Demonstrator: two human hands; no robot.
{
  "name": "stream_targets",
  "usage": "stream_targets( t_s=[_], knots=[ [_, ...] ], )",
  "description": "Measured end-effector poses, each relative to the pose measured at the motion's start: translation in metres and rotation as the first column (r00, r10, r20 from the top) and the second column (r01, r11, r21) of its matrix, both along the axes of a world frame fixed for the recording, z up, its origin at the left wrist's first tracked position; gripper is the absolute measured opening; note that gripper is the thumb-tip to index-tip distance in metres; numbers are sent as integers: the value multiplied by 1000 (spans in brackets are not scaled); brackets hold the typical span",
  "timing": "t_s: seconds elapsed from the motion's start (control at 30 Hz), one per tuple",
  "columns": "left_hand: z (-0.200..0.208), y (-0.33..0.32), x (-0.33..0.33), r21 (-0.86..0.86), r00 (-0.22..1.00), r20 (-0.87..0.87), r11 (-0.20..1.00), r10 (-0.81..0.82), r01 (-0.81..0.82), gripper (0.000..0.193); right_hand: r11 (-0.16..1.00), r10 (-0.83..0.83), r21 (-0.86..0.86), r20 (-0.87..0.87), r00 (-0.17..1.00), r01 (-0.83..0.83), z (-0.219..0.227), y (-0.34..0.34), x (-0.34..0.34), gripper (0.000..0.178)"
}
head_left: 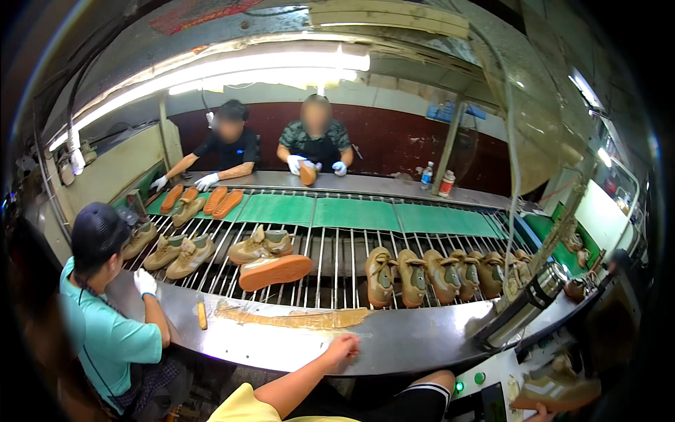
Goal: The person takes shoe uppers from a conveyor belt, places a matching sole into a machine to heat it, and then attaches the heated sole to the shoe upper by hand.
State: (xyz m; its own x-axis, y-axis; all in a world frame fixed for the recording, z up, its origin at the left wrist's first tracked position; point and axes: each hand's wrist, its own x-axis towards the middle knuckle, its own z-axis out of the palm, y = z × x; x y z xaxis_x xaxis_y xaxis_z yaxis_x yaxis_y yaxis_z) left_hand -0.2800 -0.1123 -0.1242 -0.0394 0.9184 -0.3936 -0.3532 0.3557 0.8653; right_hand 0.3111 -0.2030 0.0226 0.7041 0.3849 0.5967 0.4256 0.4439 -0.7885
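Note:
My left hand (343, 349) rests at the near edge of the metal counter (415, 344), its fingers curled in loosely and nothing visible in them. At the lower right, my right hand (541, 413) grips a tan shoe (559, 390) with pale side stripes, beside a white machine panel (492, 383) with green lights. Only part of that hand shows. Beyond the counter, a row of tan shoes (441, 276) stands on the roller conveyor (337, 267). Left of them, another shoe lies tipped with its orange sole (275, 273) showing.
A tall steel flask (527, 306) stands on the counter's right. A yellow-handled tool (202, 316) and brown tape (295, 318) lie leftward. One co-worker in teal (116, 330) sits at left; two gloved co-workers (316, 141) work across the green belt (281, 209), one holding a shoe.

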Motion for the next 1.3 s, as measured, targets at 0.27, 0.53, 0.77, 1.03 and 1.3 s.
stream_targets(
  t_s=[0.27, 0.53, 0.77, 1.03, 1.3],
  knots=[
    [110, -6, 114, 491, 532, 564, 775, -631, 398, 74, 341, 701, -95, -638, 320, -935, 17, 53, -212, 63],
    [65, -23, -6, 246, 923, 380, 969, -68, -30, 67, -102, 795, -378, -588, 153, -920, -9, 89, -303, 46],
    [82, 88, -113, 129, 981, -96, 979, 170, -157, 48, 331, 683, -725, -258, 683, -605, -93, 94, -260, 31],
    [18, 242, -169, 209, 589, -737, 941, 331, -267, 56, 656, 513, -701, 140, 847, -281, -195, 76, -231, 4],
    [23, 247, -116, 177, 461, -853, 966, 246, -189, 38, 580, 498, -794, 166, 851, -185, -201, 89, -235, 8]
  ],
)
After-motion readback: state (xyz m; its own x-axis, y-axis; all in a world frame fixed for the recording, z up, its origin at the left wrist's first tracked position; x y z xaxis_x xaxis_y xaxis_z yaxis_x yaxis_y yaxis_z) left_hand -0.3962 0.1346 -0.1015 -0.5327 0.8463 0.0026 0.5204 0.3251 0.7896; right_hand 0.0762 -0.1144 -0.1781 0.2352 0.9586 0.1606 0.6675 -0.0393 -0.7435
